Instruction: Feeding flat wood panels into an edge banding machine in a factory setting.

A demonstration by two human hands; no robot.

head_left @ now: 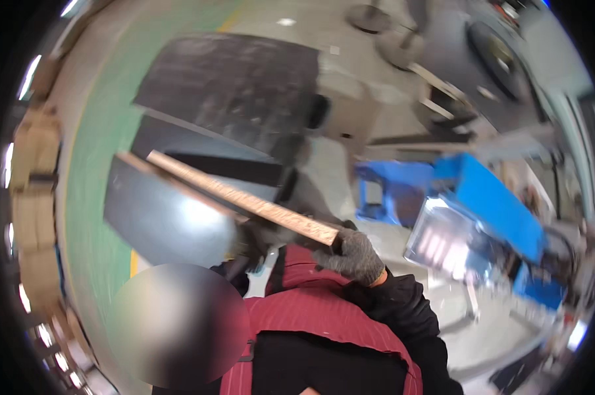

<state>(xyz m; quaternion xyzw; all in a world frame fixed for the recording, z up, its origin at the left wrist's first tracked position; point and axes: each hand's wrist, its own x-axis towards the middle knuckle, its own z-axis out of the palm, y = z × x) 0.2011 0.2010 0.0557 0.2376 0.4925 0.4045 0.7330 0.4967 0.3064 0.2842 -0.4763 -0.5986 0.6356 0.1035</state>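
A long, narrow board [245, 198] with a bare chipboard edge runs slantwise from the far left toward me. My right hand [355, 255], in a grey knitted glove, is closed around its near end. Beside it, on the left, lies a second pale board edge [172, 183], blurred by motion. A dark, smeared shape next to the near end of that edge seems to be my left hand [248, 245]; its fingers cannot be made out.
Dark flat panels [228, 85] lie stacked beyond the boards, a shiny grey panel [162, 210] at left. A blue machine [488, 204] stands to the right, near a blue stool-like piece [393, 187]. Cartons [35, 217] line the far left. A blurred round patch covers the lower left.
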